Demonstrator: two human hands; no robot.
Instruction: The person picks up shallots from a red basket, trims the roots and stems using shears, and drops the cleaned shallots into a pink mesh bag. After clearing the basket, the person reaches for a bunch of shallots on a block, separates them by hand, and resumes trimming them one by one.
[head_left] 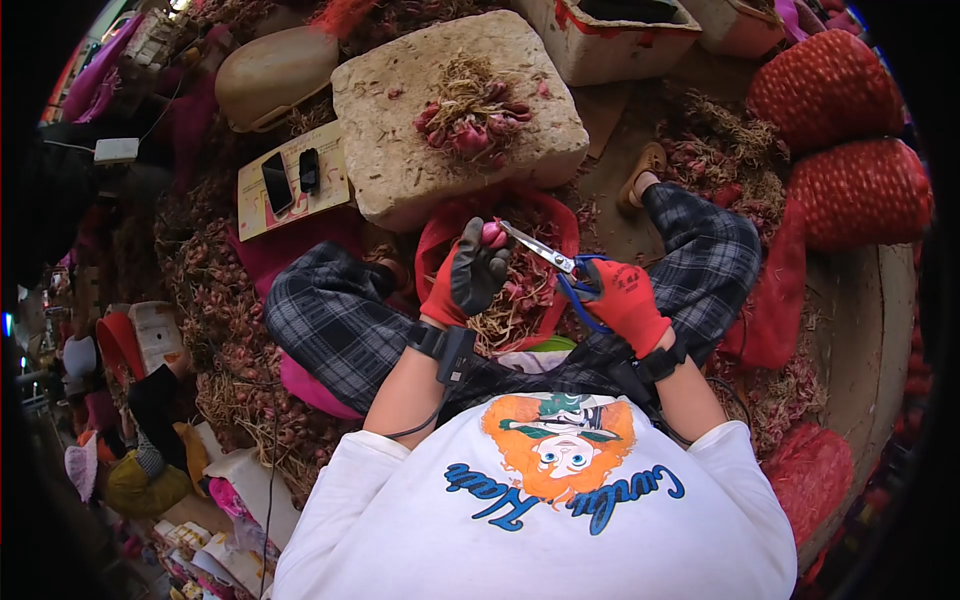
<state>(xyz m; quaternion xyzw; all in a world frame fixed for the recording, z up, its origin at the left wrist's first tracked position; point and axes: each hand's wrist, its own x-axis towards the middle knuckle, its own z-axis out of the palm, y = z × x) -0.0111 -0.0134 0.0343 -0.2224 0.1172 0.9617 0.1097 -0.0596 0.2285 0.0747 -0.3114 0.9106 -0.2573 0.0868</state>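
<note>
Left hand (468, 272), gloved: fingertips pinching pink bulb (494, 235), other fingers bent. Right hand (622, 303), gloved: fingers curled through blue handles of scissors (560, 262), blade tips at bulb. Red mesh bag (432, 245) below hands, between knees. Pale foam block (385, 110) just beyond, bulb pile (475, 125) on top. Phone (277, 183) on board (258, 215), left. Shirt (560, 540) reads "Curly Hair"; glove print too small to read.

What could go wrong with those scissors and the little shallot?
The scissors' tips are right by the left hand's fingertips, so they might nip the glove. The small, round shallot could slip out. And the shallots heaped on the foam box might tumble if someone bumps it.
</note>
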